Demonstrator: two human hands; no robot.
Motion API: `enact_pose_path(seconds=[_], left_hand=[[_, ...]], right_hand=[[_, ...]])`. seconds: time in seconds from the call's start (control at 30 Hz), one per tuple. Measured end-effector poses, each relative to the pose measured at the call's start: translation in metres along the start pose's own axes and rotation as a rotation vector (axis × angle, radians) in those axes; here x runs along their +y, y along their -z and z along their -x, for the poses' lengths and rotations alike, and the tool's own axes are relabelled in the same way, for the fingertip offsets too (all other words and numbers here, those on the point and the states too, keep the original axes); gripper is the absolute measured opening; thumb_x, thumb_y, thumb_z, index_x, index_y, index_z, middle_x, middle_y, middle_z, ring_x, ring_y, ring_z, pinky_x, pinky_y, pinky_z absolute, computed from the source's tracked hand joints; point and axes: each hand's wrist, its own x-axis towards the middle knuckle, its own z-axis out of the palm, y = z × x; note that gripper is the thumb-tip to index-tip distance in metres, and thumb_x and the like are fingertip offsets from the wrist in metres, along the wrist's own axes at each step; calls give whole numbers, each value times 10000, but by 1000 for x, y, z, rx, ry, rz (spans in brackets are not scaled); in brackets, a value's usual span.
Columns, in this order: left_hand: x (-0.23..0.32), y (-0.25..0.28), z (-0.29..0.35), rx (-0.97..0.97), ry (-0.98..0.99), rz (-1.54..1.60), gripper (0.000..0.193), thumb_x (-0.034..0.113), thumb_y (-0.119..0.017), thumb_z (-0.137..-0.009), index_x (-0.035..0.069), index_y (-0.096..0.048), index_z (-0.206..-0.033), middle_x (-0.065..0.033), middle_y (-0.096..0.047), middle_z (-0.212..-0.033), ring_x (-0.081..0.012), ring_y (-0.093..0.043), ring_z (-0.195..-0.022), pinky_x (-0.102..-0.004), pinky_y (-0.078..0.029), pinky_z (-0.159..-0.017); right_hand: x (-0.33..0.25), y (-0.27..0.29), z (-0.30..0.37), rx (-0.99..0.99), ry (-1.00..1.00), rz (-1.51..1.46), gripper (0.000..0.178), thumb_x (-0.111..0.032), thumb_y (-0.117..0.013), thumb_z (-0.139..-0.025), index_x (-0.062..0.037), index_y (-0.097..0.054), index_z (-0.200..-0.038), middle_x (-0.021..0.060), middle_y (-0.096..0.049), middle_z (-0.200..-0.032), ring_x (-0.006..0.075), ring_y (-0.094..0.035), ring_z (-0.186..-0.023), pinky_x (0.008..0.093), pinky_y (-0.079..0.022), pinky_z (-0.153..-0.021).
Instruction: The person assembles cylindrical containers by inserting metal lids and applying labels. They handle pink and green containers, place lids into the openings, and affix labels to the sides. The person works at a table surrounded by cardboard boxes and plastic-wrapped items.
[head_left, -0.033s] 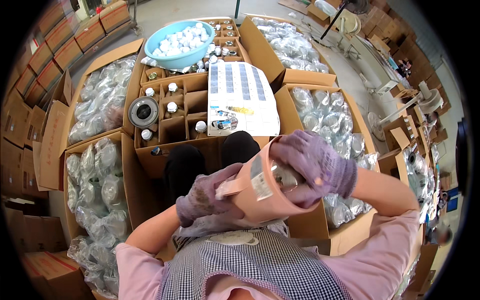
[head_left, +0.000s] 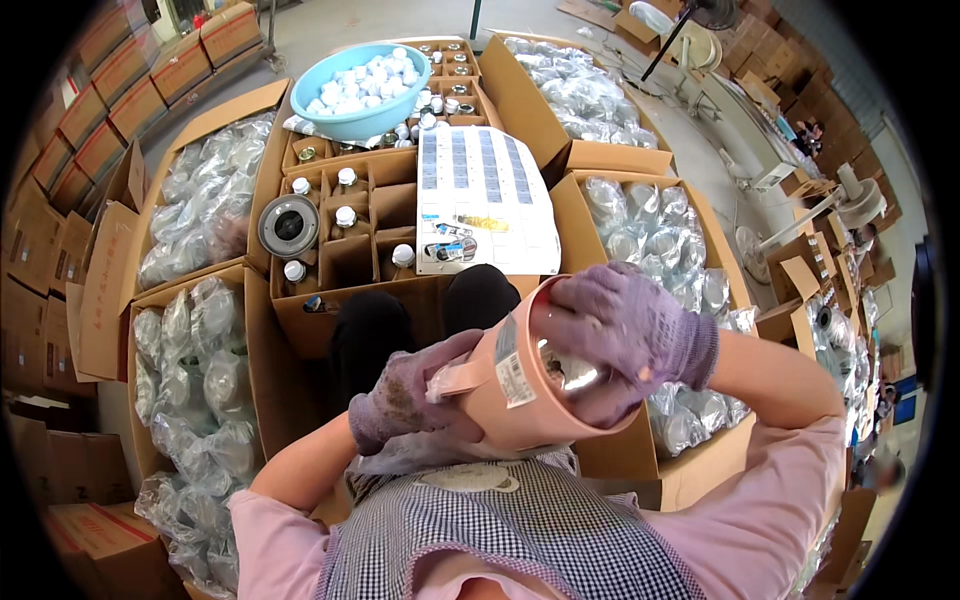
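A pink jug (head_left: 535, 415) with a side handle and a white label lies tilted in front of my chest, its wide open end toward the right. My left hand (head_left: 405, 400), in a stained purple glove, is closed round its handle side. My gloved right hand (head_left: 635, 325) reaches over the rim into the open end. There its fingers and thumb bend round a shiny silver rounded piece (head_left: 578, 374), partly hidden by the hand. Some clear plastic film shows under my left hand.
Ahead stands a divided carton (head_left: 385, 195) with white-capped pieces, a dark ring-shaped part (head_left: 289, 226) and a printed sheet (head_left: 487, 200). Behind it sits a blue basin (head_left: 350, 122) of white caps. Cartons of film-wrapped items (head_left: 200, 400) flank me on both sides.
The jug has turned slightly in my hands, and its label has shifted. My right hand has moved a little at the open end, where more of the silver piece shows.
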Motion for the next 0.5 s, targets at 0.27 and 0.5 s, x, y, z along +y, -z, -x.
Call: enact_pose_path(seconds=[0.27, 0.5], left_hand=[[-22, -16, 13, 72, -121, 61, 1115, 352, -955, -613, 53, -367, -1512, -152, -659, -1259, -233, -676, -1121, -303, -526, -970], [-19, -28, 10, 237, -191, -62, 1050, 372, -941, -629, 57, -398, -1471, -172, -684, -1167, -298, -721, -1004, -342, -585, -861]], right_hand=[[5, -29, 3, -58, 60, 77, 764, -349, -740, -669, -143, -519, -1370, 201, -526, -1242, 371, -572, -1092, 444, -558, -832], [14, -41, 0, -64, -81, -44, 766, -354, -784, -672, -131, -499, -1347, 198, -545, -1210, 378, -568, -1065, 469, -551, -833]])
